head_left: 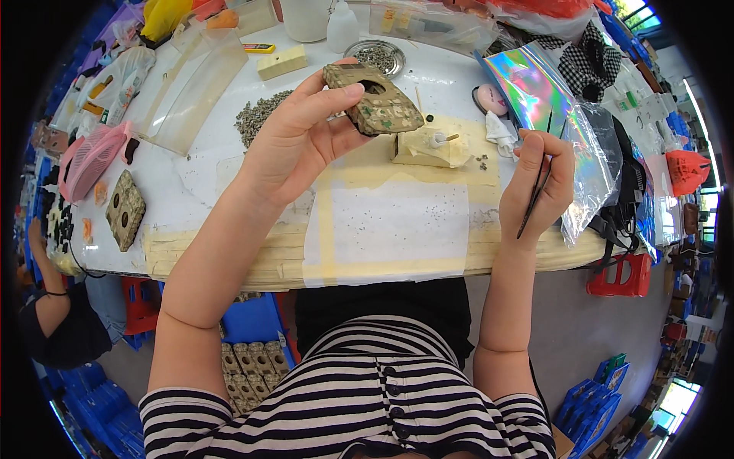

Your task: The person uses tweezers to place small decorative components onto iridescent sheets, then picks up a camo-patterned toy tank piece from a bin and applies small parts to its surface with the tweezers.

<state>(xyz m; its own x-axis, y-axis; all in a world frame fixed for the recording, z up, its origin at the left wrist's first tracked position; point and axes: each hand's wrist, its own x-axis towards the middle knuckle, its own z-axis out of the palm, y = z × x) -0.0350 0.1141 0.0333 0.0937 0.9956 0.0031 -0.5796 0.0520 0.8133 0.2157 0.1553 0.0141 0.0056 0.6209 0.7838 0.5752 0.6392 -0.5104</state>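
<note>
My left hand [294, 134] is raised over the table, closed round a camouflage-patterned plastic shell [390, 107] with a dark round opening in its face. Thumb and fingers grip the shell's left side. Black tweezers [532, 203] sit in my right hand [544, 180], tips pointing up and away; I cannot make out anything between them. Below the shell stands a tape-covered block [428, 151] with a white piece and a short wooden stick on top. A similar camouflage shell [125, 212] lies at the table's left, apart from both hands.
Small metallic pieces form a heap [256, 121] and fill a round metal dish [394, 55]. A white sheet [390, 229] with tiny specks is taped before me. Holographic film [527, 88] lies right, a clear plastic tray [195, 96] left. Another person's arm [50, 264] shows far left.
</note>
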